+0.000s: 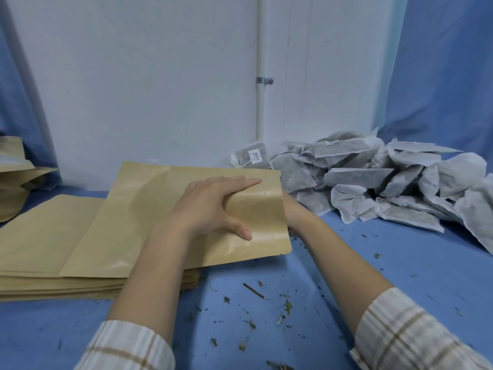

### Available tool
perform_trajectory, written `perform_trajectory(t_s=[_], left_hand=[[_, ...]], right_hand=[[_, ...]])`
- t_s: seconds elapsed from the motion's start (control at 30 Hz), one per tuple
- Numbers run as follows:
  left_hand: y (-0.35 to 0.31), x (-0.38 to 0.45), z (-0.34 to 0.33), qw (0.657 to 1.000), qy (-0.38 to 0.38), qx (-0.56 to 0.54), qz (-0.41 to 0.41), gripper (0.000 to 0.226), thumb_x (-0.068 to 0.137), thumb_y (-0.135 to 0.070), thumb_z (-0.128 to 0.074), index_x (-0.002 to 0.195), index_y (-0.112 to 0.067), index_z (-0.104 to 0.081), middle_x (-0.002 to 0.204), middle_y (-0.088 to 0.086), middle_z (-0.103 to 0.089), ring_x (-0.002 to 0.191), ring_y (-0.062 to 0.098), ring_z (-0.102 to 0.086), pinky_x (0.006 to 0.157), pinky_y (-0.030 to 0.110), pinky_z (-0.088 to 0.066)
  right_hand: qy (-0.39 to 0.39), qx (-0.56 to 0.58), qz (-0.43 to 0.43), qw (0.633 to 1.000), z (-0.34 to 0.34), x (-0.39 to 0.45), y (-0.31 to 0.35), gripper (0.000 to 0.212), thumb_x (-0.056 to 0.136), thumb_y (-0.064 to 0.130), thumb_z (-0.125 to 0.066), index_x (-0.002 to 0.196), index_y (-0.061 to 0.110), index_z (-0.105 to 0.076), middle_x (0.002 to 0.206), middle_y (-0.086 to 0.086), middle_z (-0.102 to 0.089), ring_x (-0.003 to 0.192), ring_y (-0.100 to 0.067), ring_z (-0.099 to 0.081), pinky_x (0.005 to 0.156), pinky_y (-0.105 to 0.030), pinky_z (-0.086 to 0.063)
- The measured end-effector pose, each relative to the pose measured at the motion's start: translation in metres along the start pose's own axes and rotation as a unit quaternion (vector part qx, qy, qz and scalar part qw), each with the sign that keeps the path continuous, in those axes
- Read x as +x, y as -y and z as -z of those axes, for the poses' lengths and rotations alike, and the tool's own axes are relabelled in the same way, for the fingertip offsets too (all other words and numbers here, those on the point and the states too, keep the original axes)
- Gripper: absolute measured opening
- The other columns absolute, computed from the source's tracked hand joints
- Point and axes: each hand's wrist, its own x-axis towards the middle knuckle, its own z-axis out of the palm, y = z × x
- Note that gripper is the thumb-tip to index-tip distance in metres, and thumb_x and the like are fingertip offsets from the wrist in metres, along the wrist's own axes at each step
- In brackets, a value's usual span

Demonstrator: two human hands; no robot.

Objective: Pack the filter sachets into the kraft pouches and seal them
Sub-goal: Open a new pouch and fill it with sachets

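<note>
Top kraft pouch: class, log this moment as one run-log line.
left hand: on top kraft pouch | right hand: mostly hidden at its open end | sachet pile: waiting right | stage: opening, unfilled

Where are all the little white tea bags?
The sachets are heaped on the right of the blue table, against the wall, just beyond the kraft pouch.
</note>
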Motion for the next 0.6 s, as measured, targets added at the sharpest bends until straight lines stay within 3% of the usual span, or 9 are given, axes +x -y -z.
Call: perform_trajectory(t_s=[0.07,0.13,0.2,0.27,0.33,0.37,0.47,0.53,0.6], left_hand=[[0.001,0.0,-0.001,1.0,0.006,-0.01,0.0,0.095,0.049,-0.043,-0.088,0.132,-0.054,-0.043,0.145,-0.02,-0.04,0.135,0.003,-0.031,0.114,0.036,-0.021],[0.004,0.001,-0.001,1.0,0.001,0.027,0.008,0.095,0.051,-0.049,-0.085,0.134,-0.053,-0.04,0.145,-0.018,-0.041,0.134,0.006,-0.033,0.113,0.037,-0.023],[0.009,0.002,-0.001,0.995,-0.015,0.093,0.025,0.096,0.053,-0.055,-0.082,0.137,-0.053,-0.034,0.147,-0.014,-0.039,0.133,0.01,-0.034,0.11,0.039,-0.023],[0.014,0.001,-0.001,0.991,-0.031,0.121,0.048,0.098,0.054,-0.059,-0.079,0.138,-0.054,-0.03,0.149,-0.011,-0.035,0.135,0.012,-0.031,0.11,0.039,-0.022],[0.018,0.001,-0.001,0.991,-0.039,0.115,0.063,0.099,0.054,-0.06,-0.079,0.139,-0.055,-0.028,0.152,-0.009,-0.031,0.139,0.014,-0.026,0.112,0.039,-0.018],[0.018,0.001,-0.002,0.99,-0.041,0.116,0.066,0.099,0.054,-0.06,-0.079,0.139,-0.055,-0.028,0.153,-0.009,-0.03,0.14,0.014,-0.024,0.112,0.039,-0.017],[0.015,0.003,-0.005,0.988,-0.038,0.137,0.063,0.099,0.056,-0.06,-0.078,0.14,-0.055,-0.026,0.152,-0.012,-0.03,0.14,0.016,-0.022,0.108,0.036,-0.014],[0.012,0.003,-0.007,0.987,-0.033,0.146,0.056,0.099,0.056,-0.06,-0.078,0.14,-0.053,-0.026,0.149,-0.014,-0.033,0.136,0.016,-0.025,0.105,0.035,-0.015],[0.011,0.003,-0.008,0.987,-0.03,0.149,0.052,0.098,0.056,-0.059,-0.078,0.14,-0.053,-0.027,0.147,-0.015,-0.035,0.134,0.015,-0.028,0.104,0.034,-0.017]], right_hand=[[0.06,0.032,-0.052,0.996,-0.004,-0.002,0.001,0.021,0.098,0.013,-0.041,0.084,0.018,-0.055,0.067,0.001,-0.06,0.055,-0.008,-0.06,0.05,-0.018,-0.048],[0.026,0.067,-0.018,0.997,-0.007,0.002,0.001,0.018,0.096,0.015,-0.046,0.084,0.02,-0.059,0.068,0.003,-0.064,0.061,-0.01,-0.062,0.057,-0.023,-0.049],[-0.119,0.091,0.055,0.987,-0.004,0.009,-0.005,0.018,0.092,0.016,-0.053,0.08,0.019,-0.066,0.066,0.006,-0.064,0.064,-0.01,-0.059,0.062,-0.024,-0.047],[-0.305,0.025,0.077,0.949,0.011,0.014,-0.017,0.021,0.089,0.015,-0.051,0.083,0.018,-0.07,0.071,0.007,-0.064,0.065,-0.009,-0.056,0.067,-0.026,-0.045],[-0.429,-0.113,0.046,0.895,0.035,0.016,-0.032,0.028,0.088,0.014,-0.046,0.106,0.02,-0.067,0.1,-0.002,-0.062,0.086,-0.016,-0.056,0.079,-0.03,-0.043],[-0.45,-0.171,0.025,0.876,0.047,0.015,-0.038,0.034,0.087,0.013,-0.045,0.115,0.021,-0.062,0.118,-0.007,-0.054,0.1,-0.021,-0.053,0.087,-0.032,-0.042],[-0.44,-0.395,-0.021,0.806,0.078,0.006,-0.042,0.042,0.086,0.014,-0.047,0.125,0.027,-0.056,0.154,-0.003,-0.008,0.126,-0.027,-0.028,0.098,-0.036,-0.036],[-0.402,-0.493,-0.036,0.771,0.095,0.002,-0.041,0.042,0.086,0.013,-0.048,0.124,0.027,-0.057,0.156,0.005,0.014,0.128,-0.025,-0.023,0.09,-0.032,-0.035],[-0.366,-0.521,-0.075,0.768,0.106,-0.002,-0.039,0.038,0.085,0.012,-0.048,0.12,0.025,-0.059,0.155,0.009,0.02,0.128,-0.025,-0.024,0.086,-0.031,-0.035]])
